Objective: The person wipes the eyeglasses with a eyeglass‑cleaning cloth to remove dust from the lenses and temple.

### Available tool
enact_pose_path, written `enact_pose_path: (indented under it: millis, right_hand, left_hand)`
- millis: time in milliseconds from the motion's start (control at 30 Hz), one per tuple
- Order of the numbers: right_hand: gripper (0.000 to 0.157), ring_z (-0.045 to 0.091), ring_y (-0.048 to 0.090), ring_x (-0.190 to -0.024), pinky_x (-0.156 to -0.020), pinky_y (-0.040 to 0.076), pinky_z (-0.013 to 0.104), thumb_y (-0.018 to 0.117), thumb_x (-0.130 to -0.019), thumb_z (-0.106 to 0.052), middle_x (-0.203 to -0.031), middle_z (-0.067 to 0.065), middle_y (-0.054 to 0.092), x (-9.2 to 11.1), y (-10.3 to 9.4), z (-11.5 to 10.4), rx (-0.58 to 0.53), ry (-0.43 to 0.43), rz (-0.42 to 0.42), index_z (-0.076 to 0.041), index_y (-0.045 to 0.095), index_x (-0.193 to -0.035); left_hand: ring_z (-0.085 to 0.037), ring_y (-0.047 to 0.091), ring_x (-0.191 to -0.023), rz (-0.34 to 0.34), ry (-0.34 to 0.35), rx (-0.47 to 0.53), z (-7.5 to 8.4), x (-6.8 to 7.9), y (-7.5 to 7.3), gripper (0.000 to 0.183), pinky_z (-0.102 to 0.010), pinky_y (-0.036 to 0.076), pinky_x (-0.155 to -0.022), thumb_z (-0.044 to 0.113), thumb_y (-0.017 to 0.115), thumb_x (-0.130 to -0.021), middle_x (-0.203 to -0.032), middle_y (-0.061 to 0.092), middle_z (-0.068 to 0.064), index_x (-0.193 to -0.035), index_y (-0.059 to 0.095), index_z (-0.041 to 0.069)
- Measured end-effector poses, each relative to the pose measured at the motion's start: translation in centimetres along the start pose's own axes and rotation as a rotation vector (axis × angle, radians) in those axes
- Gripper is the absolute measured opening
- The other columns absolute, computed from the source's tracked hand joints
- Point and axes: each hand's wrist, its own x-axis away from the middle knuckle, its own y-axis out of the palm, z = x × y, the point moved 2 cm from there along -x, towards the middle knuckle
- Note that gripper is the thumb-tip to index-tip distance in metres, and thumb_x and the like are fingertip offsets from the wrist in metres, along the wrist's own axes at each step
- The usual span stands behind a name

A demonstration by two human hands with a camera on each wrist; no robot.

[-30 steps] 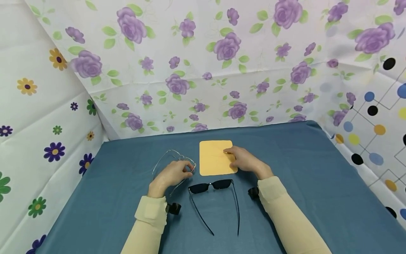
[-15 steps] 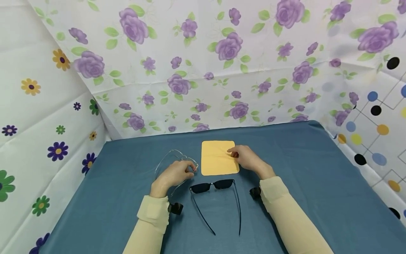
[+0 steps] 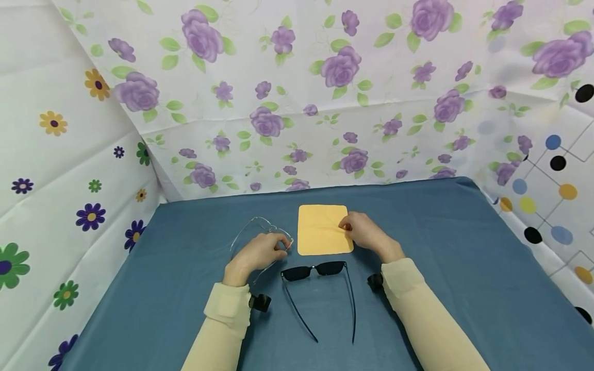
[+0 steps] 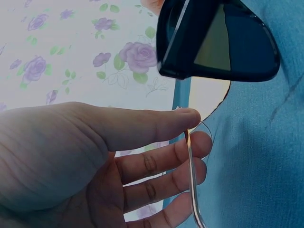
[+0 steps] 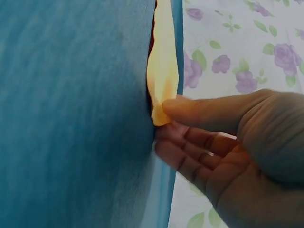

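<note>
The blue table [image 3: 445, 232] runs past left hand [image 3: 260, 251] and right hand [image 3: 369, 234] to its far edge, sunglasses [image 3: 330, 268] between wrists; thumbs and fingers pinch clear glasses [image 4: 192, 173] and yellow cloth [image 3: 320, 232] respectively.

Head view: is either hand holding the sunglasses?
No, the sunglasses lie on the blue tablecloth, while the left hand pinches the wire-framed glasses and the right hand pinches the yellow cloth.

The right grip's [image 3: 366, 230] thumb and index finger, spread apart over the yellow cloth [image 3: 320, 230] a second ago, have drawn together and back, and now pinch it near its right edge. Creases beside the pinch show more plainly. The head view has swung slightly, setting everything further right.
</note>
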Motion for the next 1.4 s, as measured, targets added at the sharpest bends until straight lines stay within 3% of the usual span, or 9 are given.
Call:
enact_pose_path:
  millis: [267,567,667,867,1000,1067,1233,1400]
  right_hand:
    - [0.012,0.024,0.06,-0.085,-0.074,0.054,0.038,0.062,-0.101,0.004,-0.098,0.011,0.066,0.0,-0.1,0.0,0.002,0.042,0.023,-0.001,0.073,-0.104]
    - [0.007,0.022,0.052,-0.073,-0.063,0.045,0.034,0.066,-0.101,-0.008,-0.096,0.01,0.061,0.1,-0.6,-0.2,-0.167,0.001,0.093,-0.008,0.062,-0.095]
    - [0.008,0.02,0.051,-0.066,-0.06,0.044,0.033,0.064,-0.1,-0.008,-0.098,0.01,0.065,0.3,-0.6,-0.3,-0.229,-0.01,0.085,-0.009,0.059,-0.094]
    - [0.01,0.019,0.047,-0.062,-0.059,0.04,0.032,0.061,-0.099,-0.004,-0.083,0.008,0.065,0.5,-0.9,-0.2,-0.321,-0.009,0.056,-0.008,0.055,-0.092]
    - [0.007,0.019,0.05,-0.065,-0.059,0.041,0.032,0.059,-0.1,0.001,-0.096,0.01,0.071,0.6,-1.1,-0.2,-0.338,0.004,0.057,-0.006,0.06,-0.101]
    - [0.016,0.021,0.048,-0.063,-0.058,0.04,0.032,0.056,-0.101,0.003,-0.102,0.014,0.072,0.6,-1.2,-0.3,-0.318,-0.005,0.052,-0.004,0.065,-0.111]
    - [0.039,0.025,0.053,-0.082,-0.062,0.039,0.032,0.051,-0.1,0.004,-0.131,0.024,0.063,0.7,-1.1,-0.4,-0.225,-0.026,-0.016,0.0,0.065,-0.136]
    - [0.04,0.029,0.056,-0.102,-0.075,0.046,0.035,0.055,-0.101,-0.002,-0.141,0.027,0.056,0.9,-0.9,-0.6,-0.192,-0.022,-0.097,0.005,0.059,-0.14]
  left_hand:
    - [-0.016,0.061,-0.072,-0.008,0.001,0.007,0.1,0.0,0.1,0.019,-0.036,0.052,-0.068,0.01,0.07,-0.101,-0.091,0.069,-0.003,-0.12,0.072,0.008]
    - [-0.016,0.063,-0.073,-0.01,0.001,0.022,-0.1,0.0,-0.2,0.02,-0.036,0.053,-0.069,0.009,0.069,-0.101,-0.094,0.071,-0.005,-0.121,0.072,0.007]
    - [-0.016,0.062,-0.072,-0.009,0.0,0.022,-0.1,0.0,-0.2,0.02,-0.036,0.053,-0.068,0.009,0.069,-0.101,-0.093,0.07,-0.004,-0.12,0.072,0.007]
    - [-0.016,0.062,-0.071,0.0,0.003,0.026,-0.2,0.0,-0.2,0.02,-0.035,0.052,-0.067,0.008,0.07,-0.1,-0.093,0.07,-0.004,-0.12,0.073,0.007]
    - [-0.016,0.061,-0.071,0.007,0.011,0.028,-0.2,0.0,-0.2,0.02,-0.035,0.051,-0.067,0.007,0.069,-0.101,-0.094,0.07,-0.004,-0.12,0.073,0.007]
    - [-0.016,0.061,-0.07,0.004,0.012,0.03,-0.1,0.0,-0.2,0.02,-0.035,0.051,-0.067,0.007,0.069,-0.101,-0.093,0.07,-0.004,-0.12,0.073,0.007]
    - [-0.016,0.061,-0.069,-0.003,0.016,0.032,-0.1,0.0,-0.1,0.02,-0.034,0.051,-0.066,0.008,0.069,-0.101,-0.091,0.068,-0.004,-0.12,0.072,0.007]
    - [-0.016,0.06,-0.068,-0.006,0.017,0.025,-0.1,-0.1,0.0,0.019,-0.034,0.05,-0.065,0.008,0.069,-0.101,-0.09,0.068,-0.003,-0.12,0.072,0.008]
